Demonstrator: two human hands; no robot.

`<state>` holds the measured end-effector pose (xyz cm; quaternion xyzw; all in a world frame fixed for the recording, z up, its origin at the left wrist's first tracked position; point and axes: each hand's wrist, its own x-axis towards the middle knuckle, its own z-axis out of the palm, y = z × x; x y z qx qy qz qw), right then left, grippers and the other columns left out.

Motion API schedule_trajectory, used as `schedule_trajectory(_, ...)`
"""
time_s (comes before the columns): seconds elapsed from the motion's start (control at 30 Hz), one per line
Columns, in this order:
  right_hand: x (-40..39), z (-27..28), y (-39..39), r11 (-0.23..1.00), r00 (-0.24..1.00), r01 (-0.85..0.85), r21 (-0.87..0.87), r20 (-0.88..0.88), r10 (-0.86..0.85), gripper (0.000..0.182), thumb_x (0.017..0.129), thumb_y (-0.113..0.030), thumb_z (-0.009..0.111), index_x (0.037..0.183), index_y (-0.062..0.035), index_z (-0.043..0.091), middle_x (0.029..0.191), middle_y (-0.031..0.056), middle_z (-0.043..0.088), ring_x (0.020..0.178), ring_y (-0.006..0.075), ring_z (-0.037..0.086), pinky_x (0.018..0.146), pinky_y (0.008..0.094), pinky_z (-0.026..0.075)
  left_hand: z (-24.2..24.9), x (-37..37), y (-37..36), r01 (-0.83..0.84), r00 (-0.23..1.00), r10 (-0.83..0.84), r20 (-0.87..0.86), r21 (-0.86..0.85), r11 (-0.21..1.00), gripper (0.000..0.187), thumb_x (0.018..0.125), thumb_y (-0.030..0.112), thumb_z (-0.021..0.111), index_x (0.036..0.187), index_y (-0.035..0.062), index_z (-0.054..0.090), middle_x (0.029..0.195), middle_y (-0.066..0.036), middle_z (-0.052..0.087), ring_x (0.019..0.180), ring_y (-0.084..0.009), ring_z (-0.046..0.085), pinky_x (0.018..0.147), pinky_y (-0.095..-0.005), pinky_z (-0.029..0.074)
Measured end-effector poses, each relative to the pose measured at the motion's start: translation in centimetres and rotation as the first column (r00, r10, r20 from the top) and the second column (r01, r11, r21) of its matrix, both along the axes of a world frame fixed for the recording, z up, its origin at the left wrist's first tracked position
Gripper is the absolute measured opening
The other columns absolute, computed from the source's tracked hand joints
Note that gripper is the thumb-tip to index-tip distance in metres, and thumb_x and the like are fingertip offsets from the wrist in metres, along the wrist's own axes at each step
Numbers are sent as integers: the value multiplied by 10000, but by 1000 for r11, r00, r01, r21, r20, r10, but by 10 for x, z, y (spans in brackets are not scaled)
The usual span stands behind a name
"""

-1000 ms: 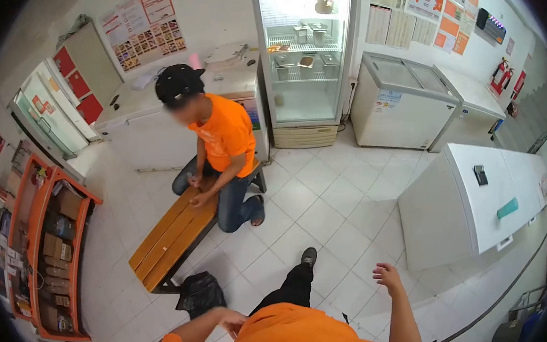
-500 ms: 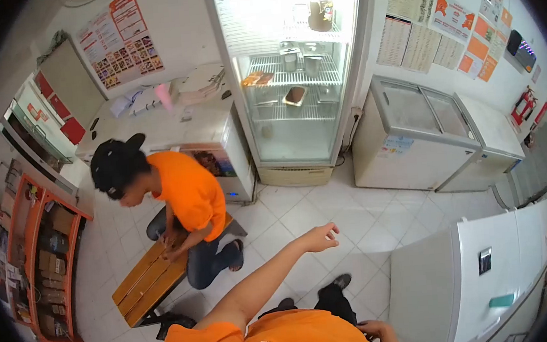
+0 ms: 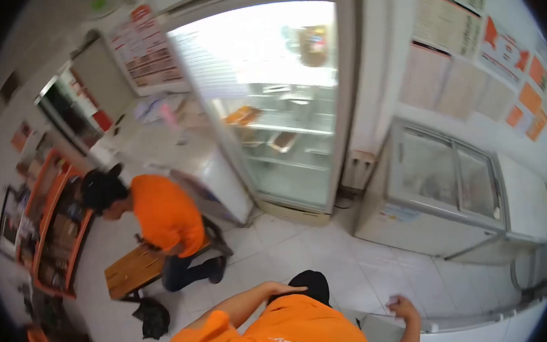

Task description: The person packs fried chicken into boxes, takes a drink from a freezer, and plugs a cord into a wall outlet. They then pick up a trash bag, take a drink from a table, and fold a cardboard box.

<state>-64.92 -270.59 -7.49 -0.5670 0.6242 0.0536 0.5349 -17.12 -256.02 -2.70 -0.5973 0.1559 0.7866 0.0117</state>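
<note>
My left hand [image 3: 285,288] is drawn in at the front of my orange shirt [image 3: 280,331]. It touches a rounded black thing [image 3: 313,286], which may be my clothing; its fingers are partly hidden. Out to the right, my right hand [image 3: 400,306] is raised over the pale floor, fingers loosely bent and apart, with nothing seen in it. Below that hand lies the edge of a white appliance [image 3: 465,324].
A person in an orange shirt [image 3: 166,211] crouches by a wooden bench [image 3: 127,272], near a black bag [image 3: 153,319]. A lit glass-door fridge [image 3: 294,182] and a chest freezer [image 3: 418,217] stand ahead. An orange shelf [image 3: 80,250] is at left.
My left hand has come back from its outstretched position towards my body. My right hand has moved from my waist out to the right. The view has turned and come closer to the fridge.
</note>
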Motion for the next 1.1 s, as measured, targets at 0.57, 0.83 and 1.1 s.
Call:
schedule_trajectory(0.57,-149,86,-431,830,894,432,-353,46,-445,352,956,-299,636,852,25,722,722,126,724,511,202,671,612,385,569,46,-167,-488,361,930,-171,324,-724,589,489,861,108,719,1325,108,566,1073,-101,704,929,-221,699,755,-346,575)
schedule_trajectory(0.83,-355,-6,-548,584,861,347,-734,2,-509,598,807,-29,710,1355,-18,470,1261,227,613,1129,350,627,916,435,512,-8,-241,-632,533,548,515,659,-750,392,709,894,152,696,1471,-38,332,1501,-270,389,1387,-405,403,1154,-444,325)
schedule_trajectory(1.1,-411,5,-659,579,844,18,-815,-297,-446,658,806,-135,735,1406,-67,473,1360,153,572,1253,383,533,1024,514,429,-50,-226,-685,255,484,609,629,-767,589,689,922,127,626,1507,-7,288,1484,-274,436,1334,-402,480,1124,-418,364)
